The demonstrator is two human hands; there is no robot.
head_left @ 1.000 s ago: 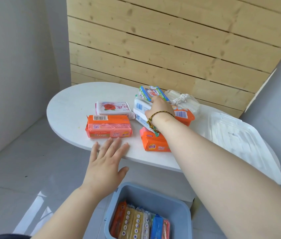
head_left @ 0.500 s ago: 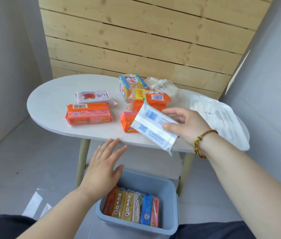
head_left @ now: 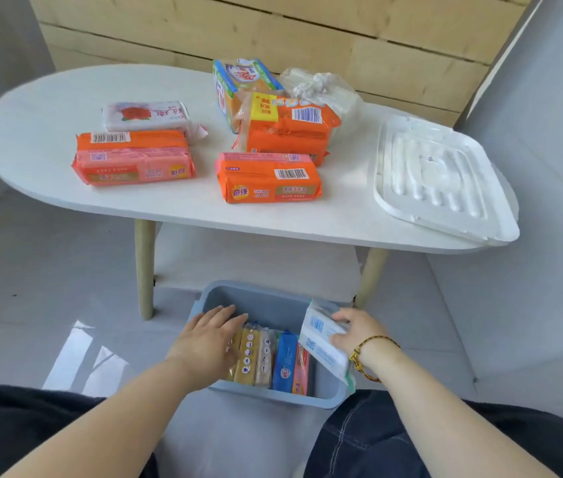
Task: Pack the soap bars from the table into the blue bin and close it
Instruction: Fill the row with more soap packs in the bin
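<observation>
The blue bin (head_left: 259, 298) stands on the floor between my knees, with several soap packs (head_left: 285, 363) upright in a row inside. My right hand (head_left: 359, 334) grips a white soap pack (head_left: 321, 343), tilted over the bin's right end. My left hand (head_left: 207, 339) lies flat, fingers apart, on the packs at the bin's left end. On the white table (head_left: 31, 132) lie an orange-pink pack (head_left: 133, 157), a rose-printed white pack (head_left: 149, 115), an orange pack (head_left: 268, 177), another orange pack (head_left: 288, 129) and a blue-edged pack (head_left: 238, 81).
The bin's white lid (head_left: 435, 177) rests on the table's right end, overhanging the edge. A clear plastic bag (head_left: 321, 88) sits behind the orange packs. Wooden table legs (head_left: 144, 270) stand just beyond the bin. A plank wall backs the table.
My right hand carried the white soap pack from the table down to the bin's right end. My left hand dropped from the table edge onto the packed soaps.
</observation>
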